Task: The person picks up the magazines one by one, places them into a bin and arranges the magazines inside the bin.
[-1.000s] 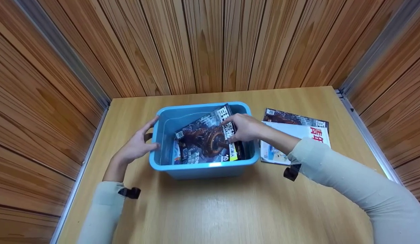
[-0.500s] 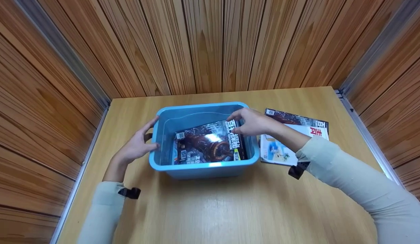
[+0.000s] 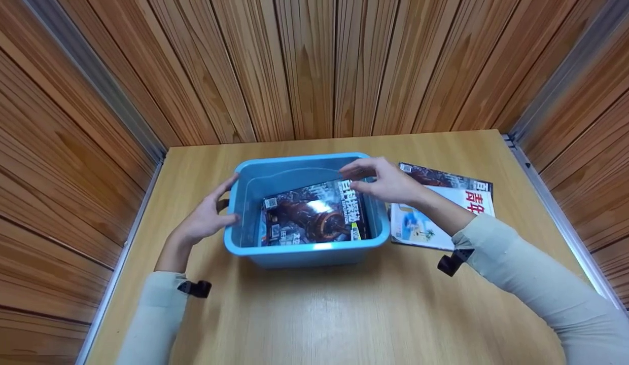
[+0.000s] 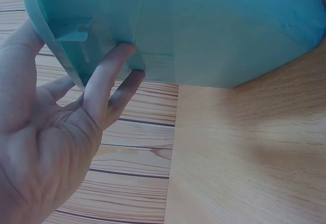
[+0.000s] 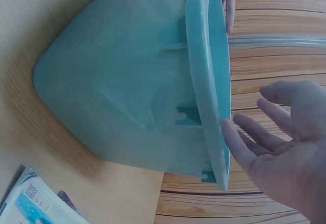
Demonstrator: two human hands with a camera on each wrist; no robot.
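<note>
A blue plastic bin (image 3: pixel 299 253) stands mid-table with a dark-covered magazine (image 3: pixel 312 213) lying flat inside. My left hand (image 3: pixel 205 218) rests against the bin's left wall, thumb on the rim and straight fingers under the lip (image 4: pixel 114 71). My right hand (image 3: pixel 383 180) hovers over the bin's right rim with fingers relaxed and spread, holding nothing; the right wrist view shows it (image 5: pixel 275 147) just beside the rim (image 5: pixel 209 81).
Two more magazines (image 3: pixel 449 208) lie stacked on the wooden table (image 3: pixel 345 314) just right of the bin. Wood-panelled walls enclose the table on the left, back and right.
The magazine, tilted in my right hand a second ago, now lies flat in the bin. My right hand has let go and lifted toward the right rim. The left hand has not moved.
</note>
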